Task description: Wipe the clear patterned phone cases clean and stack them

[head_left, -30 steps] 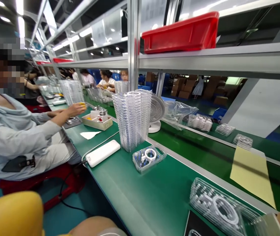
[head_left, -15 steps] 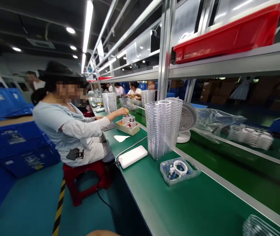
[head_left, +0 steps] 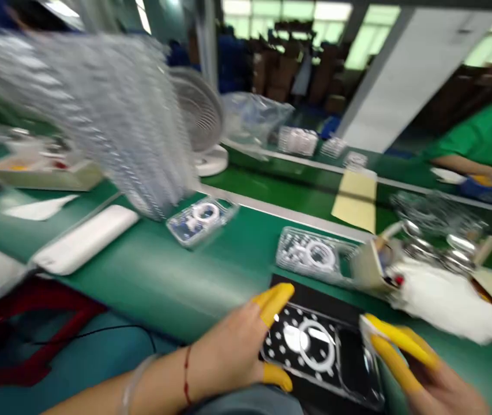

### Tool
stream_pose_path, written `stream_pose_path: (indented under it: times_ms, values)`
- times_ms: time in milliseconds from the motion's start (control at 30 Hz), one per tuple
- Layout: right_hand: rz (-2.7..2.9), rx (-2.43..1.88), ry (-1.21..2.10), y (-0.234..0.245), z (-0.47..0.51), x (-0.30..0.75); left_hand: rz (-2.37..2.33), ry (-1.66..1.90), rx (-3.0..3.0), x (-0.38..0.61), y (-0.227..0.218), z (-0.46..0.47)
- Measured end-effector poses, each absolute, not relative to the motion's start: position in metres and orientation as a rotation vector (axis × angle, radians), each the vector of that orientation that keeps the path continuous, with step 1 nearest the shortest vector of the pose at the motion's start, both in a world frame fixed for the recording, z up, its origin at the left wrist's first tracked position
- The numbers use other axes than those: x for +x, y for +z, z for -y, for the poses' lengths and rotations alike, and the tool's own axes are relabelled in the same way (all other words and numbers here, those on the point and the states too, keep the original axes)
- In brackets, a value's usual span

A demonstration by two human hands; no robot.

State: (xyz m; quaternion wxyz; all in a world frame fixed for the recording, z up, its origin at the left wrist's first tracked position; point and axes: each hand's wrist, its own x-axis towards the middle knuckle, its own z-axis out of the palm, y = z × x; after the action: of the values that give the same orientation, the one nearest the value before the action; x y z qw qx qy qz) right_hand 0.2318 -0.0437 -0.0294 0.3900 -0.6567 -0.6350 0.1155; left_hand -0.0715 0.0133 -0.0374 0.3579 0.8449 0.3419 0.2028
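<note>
— Down at the near edge of the green conveyor bench, a clear plastic tray holding a white ring and rows of white dots is seen lying on a matte black mat. How is it being held?

— Its left end is bracketed by the left hand, spread wide, with yellow rubber finger cots pressed on the upper and lower edges.

— And the other side?

— The right hand is curled in at the far right corner, its yellow-capped fingertips against the edge. How firmly that corner is gripped cannot be told through the blur.

— Which way does the tray point?

— Its long axis is laid slantwise across the mat, from upper left to lower right.

— What is hard to make out?

— At upper left, a tall stack of clear trays is smeared by motion, and a white desk fan is partly covered by it. Further along the bench, two more ring-filled clear trays are seen. At right, a fluffy white mass cannot be identified, and a co-worker's green sleeve is cut off by the frame.
</note>
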Motion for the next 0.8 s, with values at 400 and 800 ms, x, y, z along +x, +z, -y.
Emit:
stream_pose_path:
  times_ms: [400, 800]
  values:
    - [2.373, -1.117, 0.112, -0.013, 0.021, 0.179, -0.904, 0.593, 2.394, -0.072, -0.047, -0.011]
    - [2.436, -1.112, 0.217, -0.003, 0.021, 0.194, -0.957, 0.553, 2.395, -0.073, -0.042, -0.011]
